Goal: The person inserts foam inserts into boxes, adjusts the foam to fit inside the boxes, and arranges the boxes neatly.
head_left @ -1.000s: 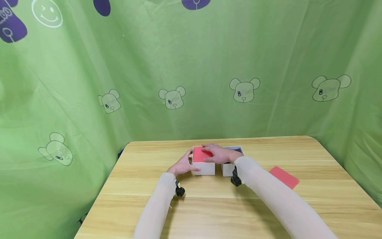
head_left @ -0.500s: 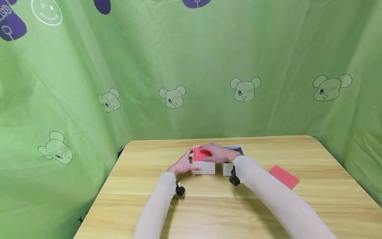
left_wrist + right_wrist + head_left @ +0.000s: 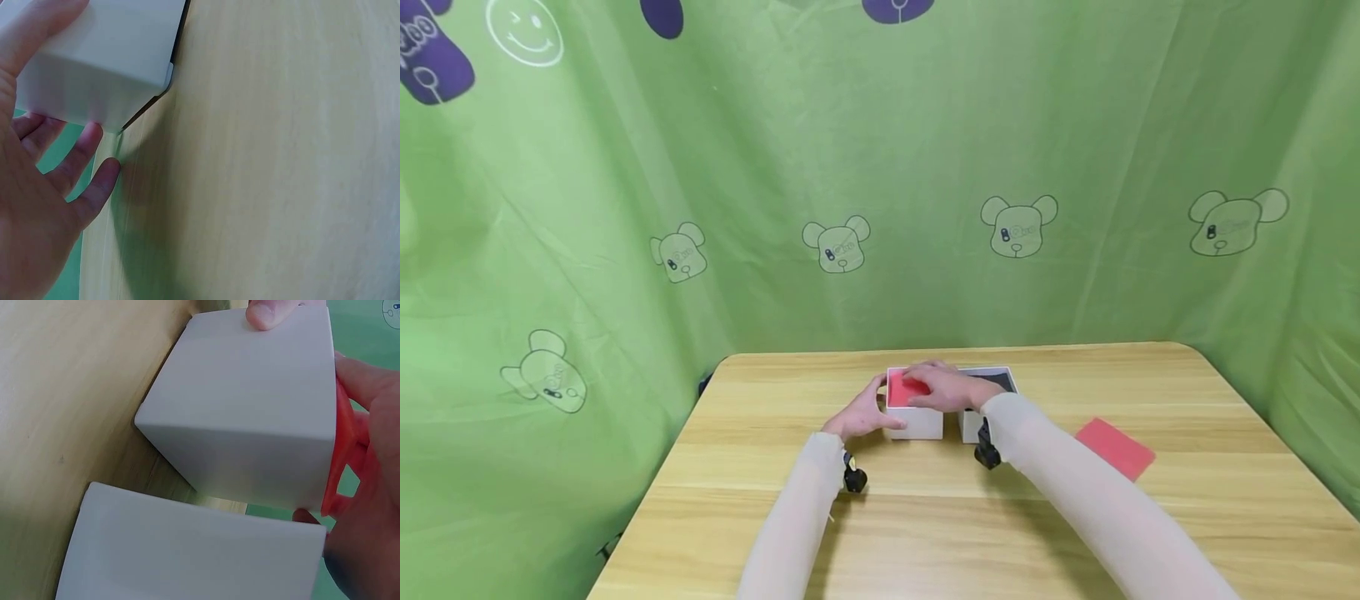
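A white open-topped box (image 3: pixel 919 424) stands on the table, with a red sheet (image 3: pixel 901 388) at its opening. My left hand (image 3: pixel 859 414) grips the box at its left side, thumb on the front face, as the left wrist view also shows. Over the top lies my right hand (image 3: pixel 943 388), its thumb and fingers pinching the red sheet. In the right wrist view the sheet (image 3: pixel 342 440) bulges out of the opening between thumb and fingers. The inside of the box is hidden.
A second white box (image 3: pixel 970 427), with something dark (image 3: pixel 998 381) inside, stands just right of the first, partly behind the right wrist. Another red sheet (image 3: pixel 1115 448) lies flat on the wooden table (image 3: pixel 925 542) farther right. A green curtain (image 3: pixel 910 300) hangs behind.
The right hand has shifted slightly left over the red sheet, so less of it shows. The left hand and both boxes keep their places.
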### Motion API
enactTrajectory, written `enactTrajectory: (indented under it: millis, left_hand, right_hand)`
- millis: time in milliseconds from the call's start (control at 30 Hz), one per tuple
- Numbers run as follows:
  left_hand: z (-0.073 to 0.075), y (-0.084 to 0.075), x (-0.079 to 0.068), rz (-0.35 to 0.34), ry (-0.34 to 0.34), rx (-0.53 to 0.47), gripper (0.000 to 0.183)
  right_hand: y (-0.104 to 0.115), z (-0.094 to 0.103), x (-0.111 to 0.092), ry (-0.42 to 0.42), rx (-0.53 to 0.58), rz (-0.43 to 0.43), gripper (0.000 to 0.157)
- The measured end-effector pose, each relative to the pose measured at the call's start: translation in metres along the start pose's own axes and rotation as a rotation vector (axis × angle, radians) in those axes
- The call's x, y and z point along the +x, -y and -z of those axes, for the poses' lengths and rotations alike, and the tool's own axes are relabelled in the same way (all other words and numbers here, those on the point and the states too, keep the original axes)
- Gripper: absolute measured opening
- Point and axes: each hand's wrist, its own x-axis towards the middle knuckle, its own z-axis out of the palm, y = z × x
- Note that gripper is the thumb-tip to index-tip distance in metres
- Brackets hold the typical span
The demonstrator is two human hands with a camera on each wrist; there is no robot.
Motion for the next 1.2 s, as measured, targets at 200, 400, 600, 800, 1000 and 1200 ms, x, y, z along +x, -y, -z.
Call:
enactTrajectory:
  millis: [200, 400, 600, 800, 1000, 1200]
  left_hand:
    - [-0.001, -0.001, 0.000, 0.000, -0.012, 0.023, 0.099]
    - [0.000, -0.004, -0.002, 0.011, -0.016, 0.010, 0.099]
    - [0.002, -0.026, -0.015, 0.010, -0.002, -0.003, 0.095]
    - [0.000, -0.025, -0.016, 0.002, 0.022, -0.020, 0.095]
    - [-0.003, -0.003, -0.002, -0.002, -0.004, -0.014, 0.099]
    - [-0.001, 0.001, 0.000, 0.002, -0.011, -0.001, 0.101]
  right_hand:
    - [-0.002, 0.003, -0.004, -0.017, -0.005, 0.018, 0.054]
    - [-0.007, 0.008, -0.008, -0.020, -0.056, 0.014, 0.052]
    - [-0.009, 0.010, -0.010, -0.023, -0.068, 0.007, 0.052]
    - [-0.009, 0.009, -0.012, 0.003, -0.064, -0.039, 0.052]
    - [-0.010, 0.010, -0.015, -0.015, -0.058, -0.030, 0.051]
    - [-0.016, 0.015, -0.020, -0.048, -0.083, 0.001, 0.048]
